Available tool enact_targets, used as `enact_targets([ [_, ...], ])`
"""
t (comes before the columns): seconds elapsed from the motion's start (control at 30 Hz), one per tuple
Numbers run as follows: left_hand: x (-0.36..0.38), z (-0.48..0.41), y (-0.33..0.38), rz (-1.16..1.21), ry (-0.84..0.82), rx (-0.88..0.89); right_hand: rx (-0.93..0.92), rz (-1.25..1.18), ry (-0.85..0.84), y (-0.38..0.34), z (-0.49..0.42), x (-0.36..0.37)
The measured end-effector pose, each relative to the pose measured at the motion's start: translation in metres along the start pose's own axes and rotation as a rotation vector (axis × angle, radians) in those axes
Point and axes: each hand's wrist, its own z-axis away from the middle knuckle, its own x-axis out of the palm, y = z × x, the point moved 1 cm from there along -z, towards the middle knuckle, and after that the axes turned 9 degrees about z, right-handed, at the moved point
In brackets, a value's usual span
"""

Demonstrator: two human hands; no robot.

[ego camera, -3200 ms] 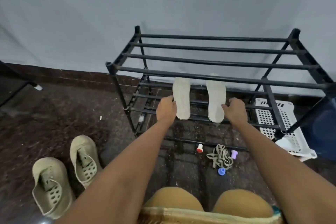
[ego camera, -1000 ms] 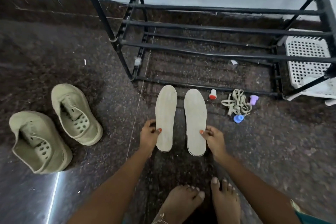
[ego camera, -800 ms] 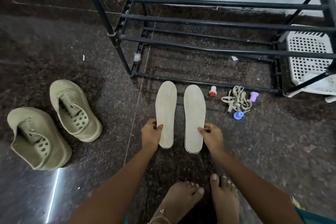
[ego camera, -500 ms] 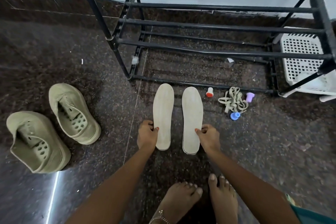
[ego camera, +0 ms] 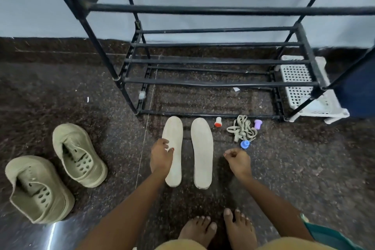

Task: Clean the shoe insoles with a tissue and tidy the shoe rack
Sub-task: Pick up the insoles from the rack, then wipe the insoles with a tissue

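Feet [ego camera: 239,229]: bare, side by side on the dark speckled floor [ego camera: 304,178], lower centre of the frame.
Left hand [ego camera: 161,157]: centre of the frame, resting on the left edge of the left insole [ego camera: 174,156]; the thumb tip lies on the insole's upper face, and the fingers are loosely bent and close together over the edge.
Right hand [ego camera: 237,160]: right of centre, clear of the right insole [ego camera: 202,154]; fingers curled in, thumb pressed to the forefinger, holding nothing visible.
Insoles: pale pair, flat on the floor, parallel, a narrow gap between them; toes point to the rack, heels to the feet.
Near shoe [ego camera: 36,189]: olive, lower left of the frame, opening facing up, perforated footbed showing.
Far shoe [ego camera: 79,154]: olive, just beside the first, toward the centre, opening also facing up.
Blue cap [ego camera: 245,144]: small, on the floor just above the right hand.
Laces [ego camera: 242,129]: olive tangle, touching the blue cap.
Red-and-white cap [ego camera: 218,122]: just right of the right insole's toe.
Purple cap [ego camera: 257,124]: at the right edge of the laces.
Shoe rack [ego camera: 203,83]: black tube frame, upper centre, just beyond the insole toes, its bars bare.
White basket [ego camera: 298,85]: perforated plastic, behind the rack's right legs.
Dark blue object [ego camera: 357,87]: right edge; what it is cannot be told.
Wall [ego camera: 40,6]: pale blue-grey, behind the rack.
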Motion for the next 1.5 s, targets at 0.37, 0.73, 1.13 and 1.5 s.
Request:
enact_targets([
  [0.37,0.072,0.04,0.121,0.012,-0.199,0.299,-0.026,-0.095,0.229,-0.005,-0.011,-0.125],
  [0.73,0.208,0.106,0.216,-0.01,-0.533,0.46,0.101,-0.174,0.393,0.059,-0.064,-0.235],
  [1.13,0.345,0.087,0.258,-0.067,-0.586,0.446,0.142,-0.216,0.475,0.086,-0.169,-0.269],
  [1.5,0.42,0.031,0.265,-0.139,-0.514,0.549,0.059,0.059,0.457,0.092,-0.252,-0.26],
])
